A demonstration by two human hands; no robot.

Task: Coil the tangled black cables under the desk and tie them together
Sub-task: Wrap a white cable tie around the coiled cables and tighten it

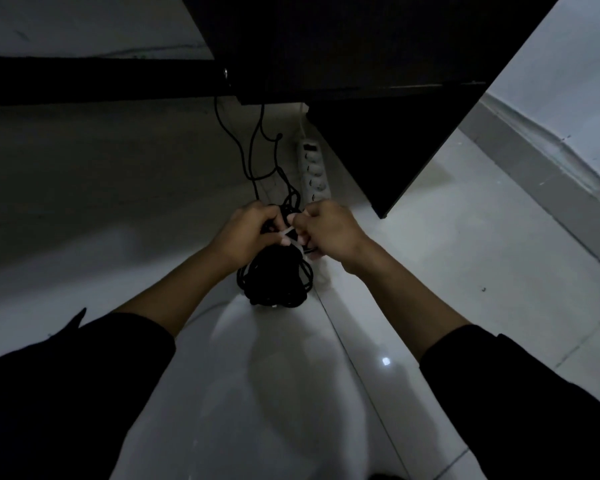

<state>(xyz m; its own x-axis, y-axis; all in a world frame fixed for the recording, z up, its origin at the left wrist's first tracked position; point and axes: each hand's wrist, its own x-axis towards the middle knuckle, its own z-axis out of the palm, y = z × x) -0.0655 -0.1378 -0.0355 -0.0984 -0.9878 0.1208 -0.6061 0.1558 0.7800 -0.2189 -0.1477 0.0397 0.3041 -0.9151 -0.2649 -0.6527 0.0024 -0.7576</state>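
Black cables point(274, 282) are already gathered into a coil hanging between the two hands, low over the tiled floor point(430, 271) under the desk point(361, 46). Coil's long axis runs roughly toward and away from the camera, its loose loops hanging below the hands; several strands run up from it to the desk's underside. A white tie point(291, 239) crosses the coil's top, across that axis, right in the gap between the hands. Left hand point(248, 233) has its fingers curled round the top of the bundle, thumb near the tie. Right hand point(326, 232) is curled too, pinching the tie's other end; can't tell from here whether it also has cable in the grip. Both hands are about equally near, touching the bundle from opposite sides, so the tightening pull most likely goes sideways, hands apart, with the coil staying put in the middle. White power strip point(313, 171) lies on the floor just behind the hands, apart from the coil. Lighting is dim, so tie detail is unclear.
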